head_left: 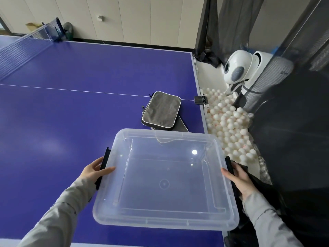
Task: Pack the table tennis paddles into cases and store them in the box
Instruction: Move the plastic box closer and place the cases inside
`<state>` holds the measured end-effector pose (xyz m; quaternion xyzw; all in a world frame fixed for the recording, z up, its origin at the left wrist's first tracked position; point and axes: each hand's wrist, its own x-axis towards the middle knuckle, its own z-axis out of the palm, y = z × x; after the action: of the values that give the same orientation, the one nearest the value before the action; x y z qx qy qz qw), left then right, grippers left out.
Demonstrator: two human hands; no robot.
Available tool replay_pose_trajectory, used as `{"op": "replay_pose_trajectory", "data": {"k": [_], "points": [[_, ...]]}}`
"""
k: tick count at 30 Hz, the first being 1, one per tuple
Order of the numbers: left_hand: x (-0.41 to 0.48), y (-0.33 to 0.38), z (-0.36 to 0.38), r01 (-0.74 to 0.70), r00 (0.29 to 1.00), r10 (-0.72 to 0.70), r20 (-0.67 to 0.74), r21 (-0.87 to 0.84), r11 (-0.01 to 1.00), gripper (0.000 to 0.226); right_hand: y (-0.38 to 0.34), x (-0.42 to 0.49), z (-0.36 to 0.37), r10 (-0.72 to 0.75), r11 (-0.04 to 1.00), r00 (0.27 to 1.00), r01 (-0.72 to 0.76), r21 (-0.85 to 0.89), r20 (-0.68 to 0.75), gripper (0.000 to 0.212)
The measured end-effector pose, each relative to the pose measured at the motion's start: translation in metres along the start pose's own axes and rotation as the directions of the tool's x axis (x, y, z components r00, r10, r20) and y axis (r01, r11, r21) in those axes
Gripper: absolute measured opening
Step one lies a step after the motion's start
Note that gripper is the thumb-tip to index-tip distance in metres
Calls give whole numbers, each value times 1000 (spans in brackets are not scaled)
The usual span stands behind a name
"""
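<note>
Table tennis training room: blue table (89,104), net (26,43), ball machine (238,70).

Bright, even indoor light, shadows soft. Hazy sheen on table (53,145) left of left fingers (106,169); small hot spot on clear box (169,175) beyond right fingers (227,172). Dark netting (293,139) right of those fingers reads dim. Wide-angle bowing at edges; focus decent.

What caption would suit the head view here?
The left hand and right hand hold the clear box by its black side latches at the blue table, two grey cases stacked beyond it.
</note>
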<state>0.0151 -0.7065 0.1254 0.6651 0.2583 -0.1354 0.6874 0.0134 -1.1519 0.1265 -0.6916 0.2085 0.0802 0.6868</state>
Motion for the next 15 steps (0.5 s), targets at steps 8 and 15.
{"op": "replay_pose_trajectory", "data": {"k": [8, 15], "points": [[-18, -12, 2, -123, 975, 177, -133, 341, 932, 90, 11, -14, 1, -190, 922, 973, 132, -364, -128, 58], [-39, -18, 9, -182, 931, 350, -101, 703, 688, 77, 23, -36, 5, -318, 780, 939, 182, -599, -128, 50]]}}
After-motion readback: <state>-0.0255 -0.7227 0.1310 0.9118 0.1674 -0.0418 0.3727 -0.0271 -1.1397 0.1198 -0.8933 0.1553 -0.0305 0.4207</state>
